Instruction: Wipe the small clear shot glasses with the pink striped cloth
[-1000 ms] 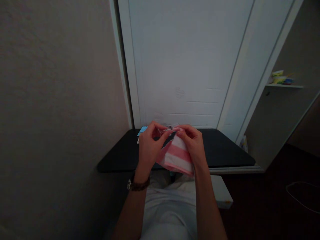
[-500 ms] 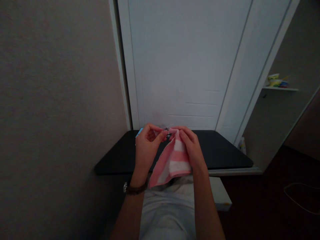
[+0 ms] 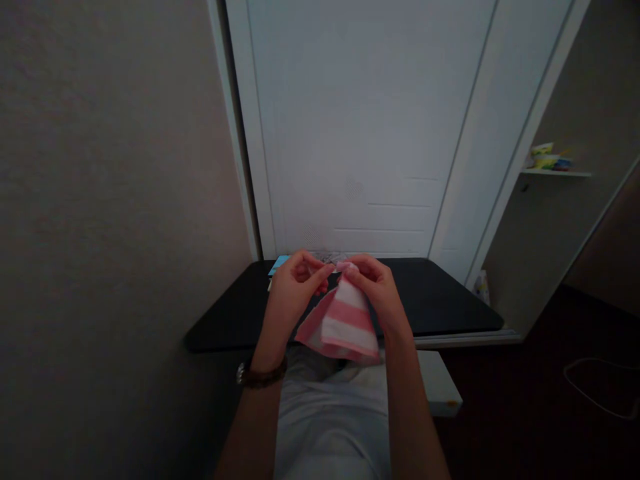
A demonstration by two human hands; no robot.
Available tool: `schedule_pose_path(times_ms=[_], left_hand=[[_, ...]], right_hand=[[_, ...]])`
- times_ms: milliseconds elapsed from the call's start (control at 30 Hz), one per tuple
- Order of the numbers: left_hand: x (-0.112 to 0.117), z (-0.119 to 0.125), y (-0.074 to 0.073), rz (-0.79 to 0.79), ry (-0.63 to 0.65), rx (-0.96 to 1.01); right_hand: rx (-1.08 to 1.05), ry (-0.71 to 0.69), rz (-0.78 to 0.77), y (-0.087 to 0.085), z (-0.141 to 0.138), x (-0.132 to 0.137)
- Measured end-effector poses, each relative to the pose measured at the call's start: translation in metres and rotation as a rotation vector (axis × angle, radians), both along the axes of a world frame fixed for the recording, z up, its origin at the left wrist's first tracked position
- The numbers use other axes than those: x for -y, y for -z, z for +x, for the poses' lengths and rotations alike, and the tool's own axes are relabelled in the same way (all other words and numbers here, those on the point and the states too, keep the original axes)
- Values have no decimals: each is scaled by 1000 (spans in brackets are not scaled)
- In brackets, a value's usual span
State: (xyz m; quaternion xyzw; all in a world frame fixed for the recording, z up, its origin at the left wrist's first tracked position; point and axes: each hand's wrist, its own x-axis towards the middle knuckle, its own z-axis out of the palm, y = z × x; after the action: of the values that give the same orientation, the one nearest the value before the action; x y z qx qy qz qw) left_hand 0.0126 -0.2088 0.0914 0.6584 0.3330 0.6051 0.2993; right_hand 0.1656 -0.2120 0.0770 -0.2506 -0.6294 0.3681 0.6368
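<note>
A pink and white striped cloth (image 3: 344,321) hangs from both my hands above the near edge of a black table (image 3: 440,301). My left hand (image 3: 290,299) pinches the cloth's top with thumb and fingers closed. My right hand (image 3: 376,293) grips the same top edge from the right, fingers curled over it. The two hands touch at the fingertips. A small glinting thing shows just behind the fingertips; I cannot make it out. A dark beaded bracelet (image 3: 261,377) sits on my left wrist.
A blue object (image 3: 278,264) lies at the table's back left. White door panels (image 3: 360,127) rise behind the table, a grey wall at the left. A shelf (image 3: 554,172) with small colourful items is at the right. A white cord (image 3: 600,393) lies on the dark floor.
The cloth has shifted in my hands and now hangs in a wider fold. Both hands stay together at its top. The view has drifted slightly.
</note>
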Motion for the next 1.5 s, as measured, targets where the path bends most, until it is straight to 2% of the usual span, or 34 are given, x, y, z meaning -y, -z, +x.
schedule_pose_path(times_ms=[233,533,867,1100,1300,1500], left_hand=[[-5,1,5,114,-5,-163],[2,-6,-1,148,-48,-178],[3,-7,-4,34,45,14],[1,-7,-3,-11,94,-25],[1,-5,-4,-10,73,-47],[3,-2,-2,-11,160,-83]], right_hand=[[-73,141,-16,1,1,-3],[-140,125,-7,1,3,-2],[-124,62,-16,1,-2,0],[-46,79,-22,1,2,1],[-79,95,-2,2,3,-2],[-101,161,-21,4,4,-5]])
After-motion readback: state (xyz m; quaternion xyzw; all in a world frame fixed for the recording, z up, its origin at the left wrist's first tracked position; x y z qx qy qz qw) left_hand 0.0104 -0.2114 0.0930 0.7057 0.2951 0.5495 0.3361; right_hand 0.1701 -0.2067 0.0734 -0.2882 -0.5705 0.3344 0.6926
